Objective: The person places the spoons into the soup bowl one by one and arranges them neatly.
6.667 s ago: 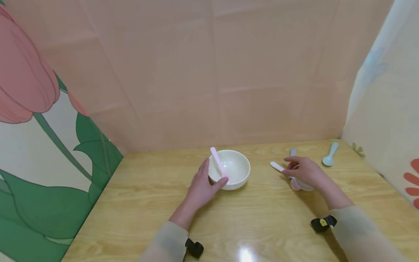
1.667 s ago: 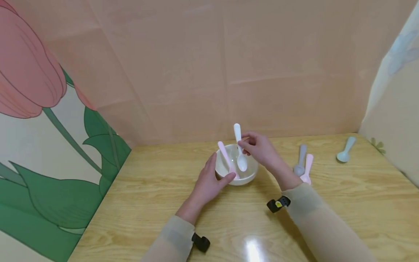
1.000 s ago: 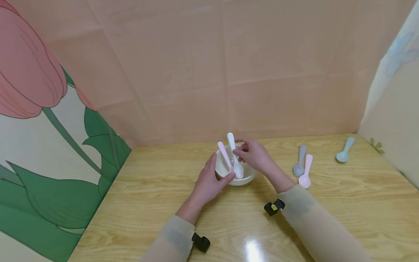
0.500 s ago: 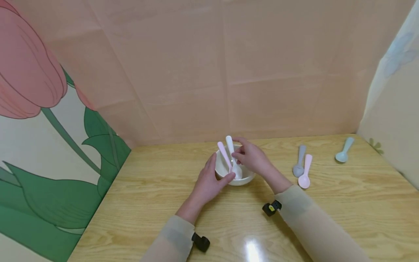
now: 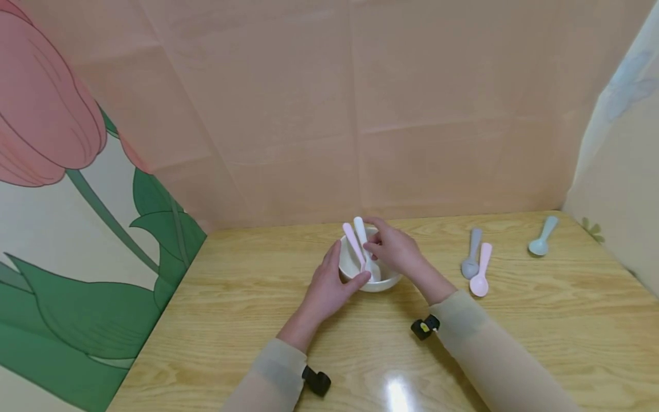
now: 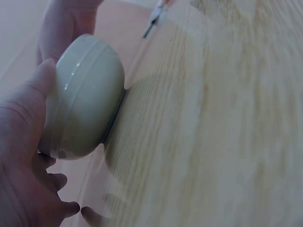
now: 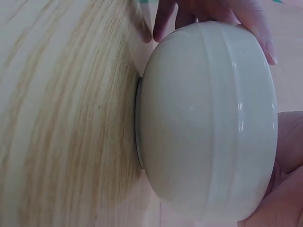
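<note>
A white bowl (image 5: pixel 382 287) stands upright on the table. My left hand (image 5: pixel 326 292) grips its left side, the thumb on the near rim and the other fingers around the outside, as the left wrist view also shows. Inside leans a pink spoon (image 5: pixel 352 237), its handle sticking up past the far rim. Close beside it is a white spoon (image 5: pixel 360 229), pinched at the handle between the thumb and fingers of my right hand (image 5: pixel 397 247). The white spoon's head is down in the bowl, partly hidden by the near rim. In the right wrist view, the bowl wall (image 7: pixel 208 118) hides both spoons.
To the right on the wooden table (image 5: pixel 247 320) lie a grey spoon (image 5: pixel 473 249) and another pink spoon (image 5: pixel 482 269) side by side. Farther right is a light blue-green spoon (image 5: pixel 543 237). A pink cloth backdrop (image 5: pixel 278 143) rises behind the table's far edge.
My right hand has taken the white spoon from the group on the right, carried it left and lowered it into the bowl beside the pink one. My left hand keeps holding the bowl.
</note>
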`<state>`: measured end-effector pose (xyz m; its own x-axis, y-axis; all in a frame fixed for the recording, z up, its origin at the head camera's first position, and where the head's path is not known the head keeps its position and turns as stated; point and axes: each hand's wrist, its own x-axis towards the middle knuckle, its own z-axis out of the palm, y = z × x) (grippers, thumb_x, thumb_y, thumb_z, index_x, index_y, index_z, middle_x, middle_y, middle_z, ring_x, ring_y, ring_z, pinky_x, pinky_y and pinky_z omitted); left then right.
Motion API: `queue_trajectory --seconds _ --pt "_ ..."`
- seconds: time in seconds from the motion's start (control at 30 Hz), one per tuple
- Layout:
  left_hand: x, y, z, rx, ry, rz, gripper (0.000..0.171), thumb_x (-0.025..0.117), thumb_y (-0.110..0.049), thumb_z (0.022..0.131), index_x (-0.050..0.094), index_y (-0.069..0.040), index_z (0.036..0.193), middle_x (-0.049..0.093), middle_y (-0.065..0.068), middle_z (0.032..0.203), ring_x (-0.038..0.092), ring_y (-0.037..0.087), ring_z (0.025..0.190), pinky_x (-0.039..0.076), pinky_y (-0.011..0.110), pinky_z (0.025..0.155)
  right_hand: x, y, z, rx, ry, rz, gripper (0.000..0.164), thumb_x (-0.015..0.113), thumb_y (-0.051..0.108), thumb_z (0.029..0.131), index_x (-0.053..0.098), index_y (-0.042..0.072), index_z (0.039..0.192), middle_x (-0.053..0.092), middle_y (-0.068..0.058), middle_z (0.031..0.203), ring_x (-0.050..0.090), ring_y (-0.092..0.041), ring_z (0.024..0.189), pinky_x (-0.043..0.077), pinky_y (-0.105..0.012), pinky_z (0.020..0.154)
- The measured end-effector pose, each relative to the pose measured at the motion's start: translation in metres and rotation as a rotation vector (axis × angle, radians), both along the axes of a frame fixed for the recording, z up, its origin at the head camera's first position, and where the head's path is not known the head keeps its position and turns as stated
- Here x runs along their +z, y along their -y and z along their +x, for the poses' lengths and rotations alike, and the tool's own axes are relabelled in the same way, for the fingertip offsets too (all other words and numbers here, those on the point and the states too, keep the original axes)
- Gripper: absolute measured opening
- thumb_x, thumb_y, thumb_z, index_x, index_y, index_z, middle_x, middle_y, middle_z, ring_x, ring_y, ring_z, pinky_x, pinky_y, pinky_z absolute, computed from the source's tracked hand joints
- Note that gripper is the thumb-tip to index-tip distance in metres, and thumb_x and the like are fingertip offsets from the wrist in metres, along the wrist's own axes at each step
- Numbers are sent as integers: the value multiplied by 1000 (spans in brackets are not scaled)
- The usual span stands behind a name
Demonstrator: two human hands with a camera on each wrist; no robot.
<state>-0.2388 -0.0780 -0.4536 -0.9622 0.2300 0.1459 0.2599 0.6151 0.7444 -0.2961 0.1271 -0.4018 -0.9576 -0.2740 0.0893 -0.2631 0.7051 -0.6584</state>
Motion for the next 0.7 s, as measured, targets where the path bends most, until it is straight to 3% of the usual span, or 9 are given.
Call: queue_trajectory --seconds 0.7 --pt "-1 0 -1 -3 -15 -4 108 71 -65 103 13 -16 179 23 10 182 40 39 157 39 59 124 -4 5 0 -30 -45 117 62 73 19 109 48 12 165 82 -7 114 73 -16 82 56 -51 83"
